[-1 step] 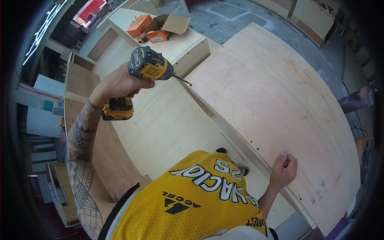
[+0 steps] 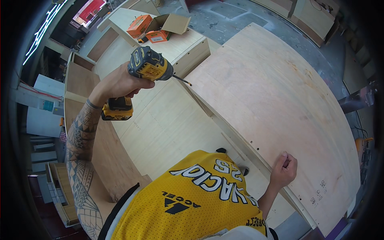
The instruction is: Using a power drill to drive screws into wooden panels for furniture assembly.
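Drill (image 2: 150,66), yellow and black, is gripped in the left hand (image 2: 116,83), left of the plywood panel (image 2: 276,88), its bit (image 2: 182,79) ending by the panel's left corner, contact unclear. Right hand (image 2: 284,171) is curled at the panel's near edge, can't tell if it's closed on anything. Orange boxes (image 2: 139,25) sit on a desk (image 2: 180,45) left of the panel.

- Drill (image 2: 150,66) — handle mostly hidden inside the left hand (image 2: 119,81).
- Right hand (image 2: 283,172) — curled; whether it holds anything cannot be told.
- Yellow jersey (image 2: 160,216), cut off by the lower edge.
- Dark marks (image 2: 319,193) on the plywood panel (image 2: 272,92), too small to read.
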`<control>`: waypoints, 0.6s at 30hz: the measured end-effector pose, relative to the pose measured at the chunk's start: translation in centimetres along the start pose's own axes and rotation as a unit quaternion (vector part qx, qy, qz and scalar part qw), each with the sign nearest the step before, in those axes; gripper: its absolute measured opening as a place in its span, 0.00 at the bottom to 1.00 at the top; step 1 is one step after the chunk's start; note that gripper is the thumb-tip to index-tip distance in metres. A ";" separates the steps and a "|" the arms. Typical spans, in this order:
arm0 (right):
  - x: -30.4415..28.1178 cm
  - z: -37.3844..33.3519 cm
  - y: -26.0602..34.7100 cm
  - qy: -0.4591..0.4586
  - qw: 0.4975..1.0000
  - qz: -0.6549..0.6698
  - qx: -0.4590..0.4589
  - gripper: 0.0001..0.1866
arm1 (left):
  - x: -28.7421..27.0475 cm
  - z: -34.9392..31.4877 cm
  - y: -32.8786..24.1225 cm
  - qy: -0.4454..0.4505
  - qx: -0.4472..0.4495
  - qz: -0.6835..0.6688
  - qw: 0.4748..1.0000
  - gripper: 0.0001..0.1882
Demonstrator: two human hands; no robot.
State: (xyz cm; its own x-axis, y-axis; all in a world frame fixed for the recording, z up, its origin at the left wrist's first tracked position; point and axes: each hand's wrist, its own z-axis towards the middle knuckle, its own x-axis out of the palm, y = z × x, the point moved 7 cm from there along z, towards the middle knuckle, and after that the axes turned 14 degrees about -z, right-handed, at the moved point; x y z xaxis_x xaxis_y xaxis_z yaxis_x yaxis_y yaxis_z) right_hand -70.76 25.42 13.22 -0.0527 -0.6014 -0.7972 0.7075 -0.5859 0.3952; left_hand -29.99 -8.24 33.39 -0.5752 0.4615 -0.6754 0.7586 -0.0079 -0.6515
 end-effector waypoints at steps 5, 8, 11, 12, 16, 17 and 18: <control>-0.1 -0.1 -0.2 -0.003 1.000 0.013 0.000 0.09 | 0.0 0.4 0.1 0.025 -0.027 0.020 0.999 0.14; -0.2 -0.2 -0.4 -0.003 1.000 0.017 0.003 0.09 | 0.3 0.8 -0.4 0.041 -0.032 0.037 0.998 0.14; -0.1 -0.5 -0.6 0.001 1.000 0.016 0.004 0.09 | 0.9 1.2 -1.0 0.072 -0.042 0.081 0.993 0.17; -0.3 -0.6 -0.7 -0.005 1.000 0.011 0.008 0.09 | 1.0 1.3 -1.3 0.068 -0.048 0.093 0.992 0.15; -0.2 -1.2 -1.4 0.006 1.000 0.015 0.027 0.09 | 1.8 1.6 -2.3 0.076 -0.050 0.117 0.989 0.14; -0.3 -1.3 -1.5 0.009 0.999 0.025 0.032 0.09 | 2.0 1.6 -2.5 0.083 -0.049 0.115 0.989 0.15; -0.3 -1.4 -1.6 0.006 0.999 0.018 0.034 0.09 | 2.2 1.6 -2.5 0.080 -0.054 0.123 0.988 0.15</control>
State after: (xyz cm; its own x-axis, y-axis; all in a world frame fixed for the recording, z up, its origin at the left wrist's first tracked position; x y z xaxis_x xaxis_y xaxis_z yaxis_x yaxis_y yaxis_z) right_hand -70.88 27.32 12.22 -0.0198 -0.6171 -0.7866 0.6585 -0.6001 0.4541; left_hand -33.62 -8.67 33.00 -0.3210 0.5912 -0.7399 0.9022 -0.0467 -0.4287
